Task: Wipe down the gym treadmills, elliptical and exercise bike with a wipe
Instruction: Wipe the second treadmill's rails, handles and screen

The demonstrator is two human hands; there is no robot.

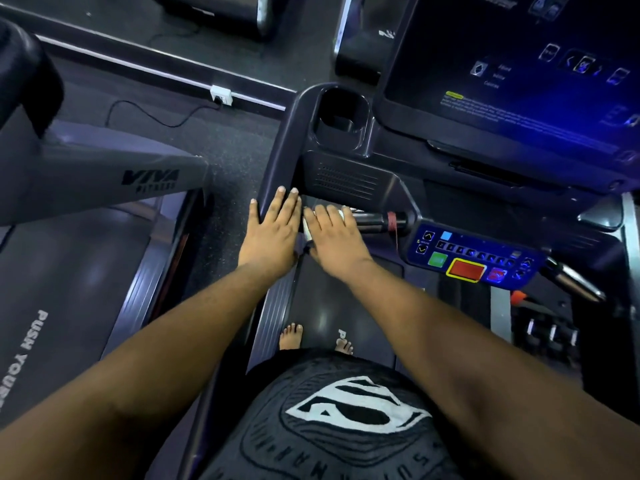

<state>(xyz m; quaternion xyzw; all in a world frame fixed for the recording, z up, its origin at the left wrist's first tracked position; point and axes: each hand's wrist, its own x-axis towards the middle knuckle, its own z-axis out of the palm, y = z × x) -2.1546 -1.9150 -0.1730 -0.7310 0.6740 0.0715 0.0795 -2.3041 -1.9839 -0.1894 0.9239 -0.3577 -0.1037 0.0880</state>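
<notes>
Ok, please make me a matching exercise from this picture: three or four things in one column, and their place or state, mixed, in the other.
Things:
1. white wipe
2. left hand
3. dark moulded cup holder
4. red rectangular button with yellow border

Places or states:
A. on the blue control panel
B. empty, beside the screen
C. flat on the treadmill's side rail
D. under the right hand, on the handlebar

Pairs: 1-D, 2-C, 3-B, 4-A

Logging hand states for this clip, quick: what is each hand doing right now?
Left hand: open, fingers straight, resting flat on the treadmill side rail.
Right hand: open, pressing the white wipe onto the handlebar.
</notes>
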